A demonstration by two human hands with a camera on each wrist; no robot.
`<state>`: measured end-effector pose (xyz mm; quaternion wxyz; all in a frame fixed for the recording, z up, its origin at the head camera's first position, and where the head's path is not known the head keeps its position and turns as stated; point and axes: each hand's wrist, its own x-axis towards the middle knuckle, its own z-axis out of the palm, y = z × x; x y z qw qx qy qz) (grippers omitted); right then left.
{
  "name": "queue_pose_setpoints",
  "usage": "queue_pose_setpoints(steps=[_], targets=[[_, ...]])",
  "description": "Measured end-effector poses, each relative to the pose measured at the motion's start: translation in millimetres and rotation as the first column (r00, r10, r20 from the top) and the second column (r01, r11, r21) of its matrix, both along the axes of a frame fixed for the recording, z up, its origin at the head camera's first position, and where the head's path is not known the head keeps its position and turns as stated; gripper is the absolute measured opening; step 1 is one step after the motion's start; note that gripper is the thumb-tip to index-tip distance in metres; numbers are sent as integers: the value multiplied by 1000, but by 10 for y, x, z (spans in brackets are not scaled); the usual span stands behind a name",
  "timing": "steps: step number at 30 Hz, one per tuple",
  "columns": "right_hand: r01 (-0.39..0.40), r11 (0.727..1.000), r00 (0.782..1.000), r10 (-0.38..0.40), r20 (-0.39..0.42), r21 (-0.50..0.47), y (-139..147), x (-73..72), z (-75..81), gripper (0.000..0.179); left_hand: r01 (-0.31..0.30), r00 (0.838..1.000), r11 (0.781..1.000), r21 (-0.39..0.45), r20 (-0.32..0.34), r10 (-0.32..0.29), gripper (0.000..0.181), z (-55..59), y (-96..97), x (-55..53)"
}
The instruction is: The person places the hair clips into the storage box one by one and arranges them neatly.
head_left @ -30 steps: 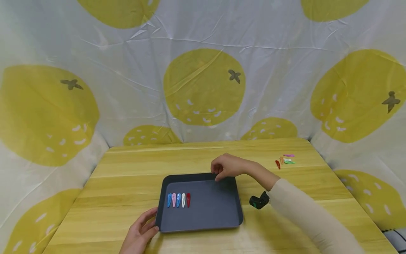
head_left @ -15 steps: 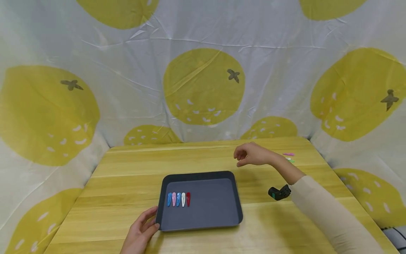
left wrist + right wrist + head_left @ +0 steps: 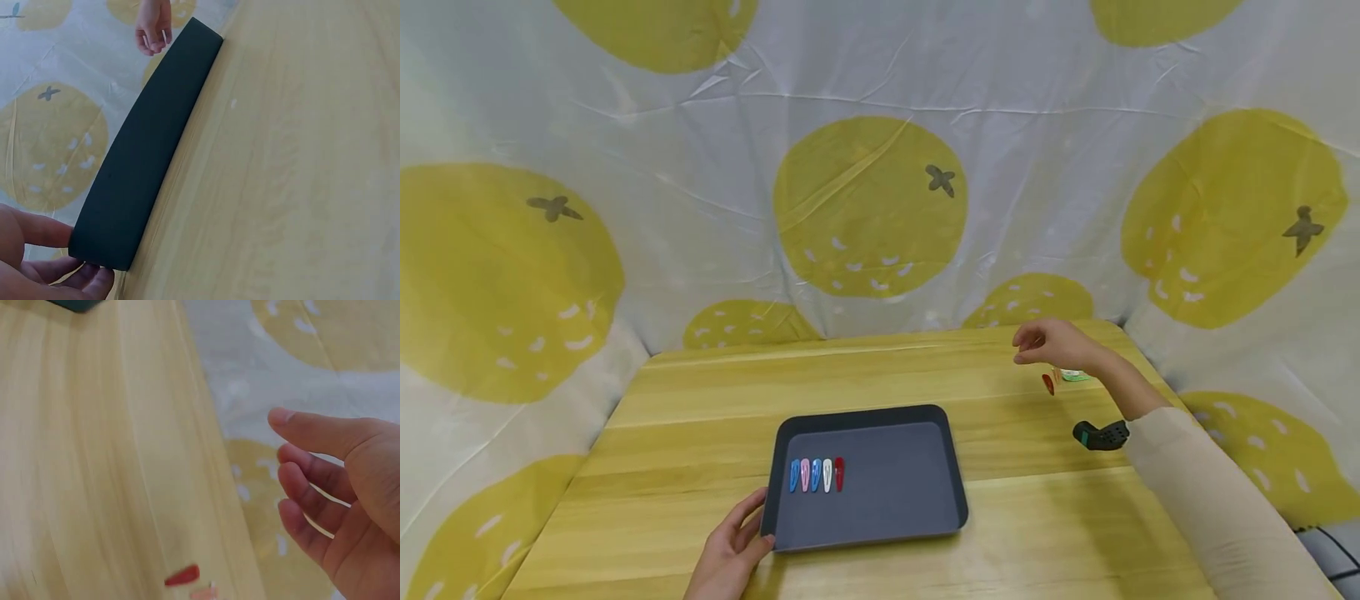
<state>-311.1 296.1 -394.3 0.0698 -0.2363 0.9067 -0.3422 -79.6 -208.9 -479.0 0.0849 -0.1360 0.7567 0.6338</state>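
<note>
My left hand (image 3: 730, 546) grips the near-left corner of a dark grey rectangular tray (image 3: 895, 492); in the left wrist view the thumb lies on one side of the tray wall (image 3: 140, 150) and the fingers on the other. Inside the tray, snap hair clips stand in a row at the left, running blue, pink, blue, white, then red (image 3: 839, 474). Over the far right of the table hovers my right hand (image 3: 1056, 343), fingers loosely bent and holding nothing. Just below it lie a loose red hair clip (image 3: 1048, 384), an orange one (image 3: 1057, 377) and a green one (image 3: 1075, 377).
The wooden table (image 3: 700, 433) reaches back to a curtain (image 3: 715, 208) printed with yellow fruit, which also hangs at both sides. A black device (image 3: 1101, 435) is at my right wrist. The tray's right part shows bare floor.
My right hand has moved from above the tray's far edge rightward to the loose hair clips, partly covering them. The left hand stays at the tray corner.
</note>
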Motion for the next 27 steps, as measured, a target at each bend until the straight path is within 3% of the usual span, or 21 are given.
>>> queue_pose_setpoints(steps=[11,16,23,27], targets=[[131,991,991,-130,37,-17,504,3,-158,26,50,998,995,-85,-38,-54,70,81,-24,-75],[174,984,984,-173,34,-28,643,-4,-243,30,61,996,995,-77,-53,-65,68,87,-30,-88],[240,971,970,-240,-34,-25,843,-18,-424,31,61,996,997,-56,-61,-65,67,84,-39,-70],[280,960,960,-280,6,20,929,0,-560,41,61,995,996,-65,-71,-66,67,84,-33,-60]])
